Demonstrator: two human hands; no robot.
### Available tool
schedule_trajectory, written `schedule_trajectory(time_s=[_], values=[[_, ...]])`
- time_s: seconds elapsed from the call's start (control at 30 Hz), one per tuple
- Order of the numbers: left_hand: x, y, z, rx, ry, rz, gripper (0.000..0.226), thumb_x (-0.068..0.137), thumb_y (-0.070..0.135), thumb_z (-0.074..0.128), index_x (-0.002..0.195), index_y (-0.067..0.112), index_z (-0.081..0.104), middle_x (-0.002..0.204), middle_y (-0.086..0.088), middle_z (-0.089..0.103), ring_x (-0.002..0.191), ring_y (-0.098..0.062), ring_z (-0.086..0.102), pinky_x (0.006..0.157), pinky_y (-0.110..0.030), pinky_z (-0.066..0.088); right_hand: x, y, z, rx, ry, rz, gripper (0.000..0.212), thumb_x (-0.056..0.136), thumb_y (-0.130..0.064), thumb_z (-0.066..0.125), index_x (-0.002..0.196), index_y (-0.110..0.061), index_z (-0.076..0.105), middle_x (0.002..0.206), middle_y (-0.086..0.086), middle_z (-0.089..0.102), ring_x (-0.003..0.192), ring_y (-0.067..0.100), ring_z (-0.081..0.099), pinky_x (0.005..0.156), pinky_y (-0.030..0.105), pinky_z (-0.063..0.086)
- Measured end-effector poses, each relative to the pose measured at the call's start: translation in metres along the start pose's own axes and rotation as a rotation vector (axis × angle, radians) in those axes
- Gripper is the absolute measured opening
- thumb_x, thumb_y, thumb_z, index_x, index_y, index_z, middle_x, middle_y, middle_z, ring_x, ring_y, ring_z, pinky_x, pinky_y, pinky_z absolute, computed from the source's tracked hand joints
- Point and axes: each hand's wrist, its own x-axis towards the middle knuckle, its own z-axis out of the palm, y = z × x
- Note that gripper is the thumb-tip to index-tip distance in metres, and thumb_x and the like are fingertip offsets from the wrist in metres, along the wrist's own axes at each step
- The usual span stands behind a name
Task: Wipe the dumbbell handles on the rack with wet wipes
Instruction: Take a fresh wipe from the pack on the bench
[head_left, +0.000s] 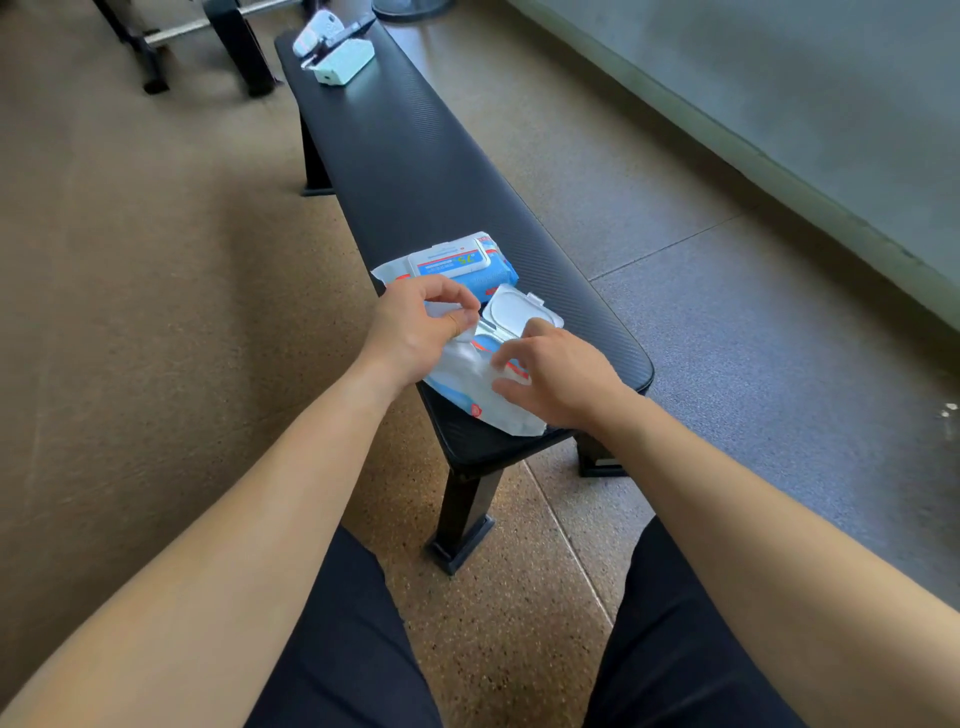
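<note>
**At the bench: a wipe half-drawn, no handle wiped yet**

At the near end of the long black bench (415, 171) I have everything for the first step and nothing for the main one. No dumbbell handles and no rack show in my view. The only gym hardware I see is a metal bar (171, 32) on dark stands at the top left, and I cannot tell what it belongs to.

Two packs of wet wipes lie on the pad, touching each other. The far pack (457, 260) has its cover down. The near pack (467, 384) sits at the bench's end with its white lid (519, 312) flipped up.

My right hand (566, 379) is on the near pack, its thumb and curled fingers pinching the film beside the opening and steadying it. My left hand (415, 332) is closed narrow, thumb against forefinger, nipping a white sheet (441, 310) just above the opening. I take it for a wipe, though most of it is hidden by the fingers.

I judge the task barely begun. Still to do are freeing the wipe, closing the lid, finding the rack and wiping every handle.

A white box (345, 65) rests at the far end, well apart.
</note>
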Motion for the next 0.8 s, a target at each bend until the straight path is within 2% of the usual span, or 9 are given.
schedule_trajectory(time_s=[0.07, 0.13, 0.23, 0.3, 0.37, 0.47, 0.53, 0.63, 0.8], values=[[-0.003, -0.002, 0.0, 0.013, -0.04, -0.021, 0.017, 0.086, 0.019, 0.079, 0.087, 0.033, 0.069, 0.099, 0.006, 0.064, 0.092, -0.001, 0.057, 0.075, -0.01, 0.039, -0.002, 0.005, 0.002, 0.076, 0.046, -0.004, 0.028, 0.084, -0.044, 0.07, 0.106, -0.032, 0.059, 0.102, -0.006, 0.051, 0.1, 0.023, 0.057, 0.082, 0.04, 0.051], [-0.007, -0.004, 0.0, 0.036, -0.067, -0.068, 0.023, 0.084, 0.022, 0.081, 0.101, 0.029, 0.066, 0.096, 0.005, 0.061, 0.087, -0.001, 0.056, 0.069, -0.01, 0.039, -0.003, 0.008, 0.003, 0.132, 0.084, 0.008, 0.036, 0.08, -0.041, 0.075, 0.103, -0.029, 0.051, 0.104, -0.006, 0.053, 0.098, 0.022, 0.057, 0.081, 0.041, 0.05], [-0.012, -0.01, 0.0, 0.133, -0.07, -0.108, 0.021, 0.085, 0.022, 0.081, 0.102, 0.022, 0.067, 0.102, 0.002, 0.064, 0.092, -0.011, 0.059, 0.075, -0.023, 0.043, -0.005, 0.005, 0.004, 0.134, 0.129, 0.004, 0.046, 0.078, -0.043, 0.075, 0.111, -0.026, 0.047, 0.113, -0.004, 0.054, 0.1, 0.023, 0.057, 0.082, 0.043, 0.051], [-0.017, -0.012, 0.001, 0.193, -0.119, -0.113, 0.013, 0.09, 0.022, 0.076, 0.103, 0.025, 0.072, 0.114, 0.003, 0.066, 0.105, -0.012, 0.057, 0.085, -0.026, 0.044, -0.007, 0.001, 0.004, 0.149, 0.187, -0.007, 0.057, 0.08, -0.043, 0.071, 0.127, -0.026, 0.044, 0.122, -0.001, 0.051, 0.105, 0.024, 0.058, 0.084, 0.044, 0.051], [-0.021, -0.012, 0.003, 0.223, -0.182, -0.103, 0.018, 0.095, 0.02, 0.07, 0.111, 0.027, 0.074, 0.125, 0.001, 0.063, 0.109, -0.01, 0.053, 0.089, -0.026, 0.043, -0.009, 0.0, 0.004, 0.126, 0.254, -0.026, 0.064, 0.081, -0.043, 0.068, 0.136, -0.031, 0.04, 0.126, 0.001, 0.047, 0.109, 0.026, 0.056, 0.084, 0.044, 0.052], [-0.024, -0.012, 0.005, 0.273, -0.225, -0.103, 0.026, 0.098, 0.021, 0.065, 0.123, 0.028, 0.072, 0.137, -0.003, 0.06, 0.121, -0.017, 0.054, 0.088, -0.024, 0.042, -0.012, 0.003, 0.008, -0.081, 0.259, -0.096, 0.053, 0.083, -0.047, 0.063, 0.133, -0.032, 0.055, 0.132, 0.002, 0.048, 0.11, 0.029, 0.051, 0.083, 0.044, 0.053], [-0.023, -0.014, 0.006, 0.349, -0.246, -0.083, 0.029, 0.1, 0.022, 0.062, 0.126, 0.031, 0.07, 0.14, -0.004, 0.058, 0.125, -0.021, 0.054, 0.093, -0.027, 0.043, -0.014, 0.007, 0.013, -0.184, 0.235, -0.153, 0.05, 0.083, -0.05, 0.058, 0.128, -0.032, 0.063, 0.135, 0.0, 0.051, 0.111, 0.03, 0.05, 0.082, 0.044, 0.053], [-0.024, -0.018, 0.009, 0.433, -0.269, -0.063, 0.031, 0.101, 0.023, 0.061, 0.128, 0.035, 0.068, 0.142, -0.005, 0.057, 0.125, -0.024, 0.055, 0.103, -0.036, 0.047, -0.018, 0.011, 0.02, -0.276, 0.19, -0.197, 0.051, 0.087, -0.054, 0.049, 0.129, -0.029, 0.065, 0.135, -0.007, 0.055, 0.113, 0.026, 0.052, 0.084, 0.041, 0.05], [-0.025, -0.021, 0.013, 0.511, -0.288, -0.052, 0.033, 0.1, 0.022, 0.062, 0.131, 0.034, 0.067, 0.137, -0.006, 0.059, 0.121, -0.025, 0.057, 0.104, -0.038, 0.046, -0.027, 0.008, 0.029, -0.284, 0.273, -0.204, 0.06, 0.088, -0.062, 0.037, 0.123, -0.024, 0.068, 0.132, -0.007, 0.063, 0.109, 0.027, 0.06, 0.082, 0.041, 0.052]])
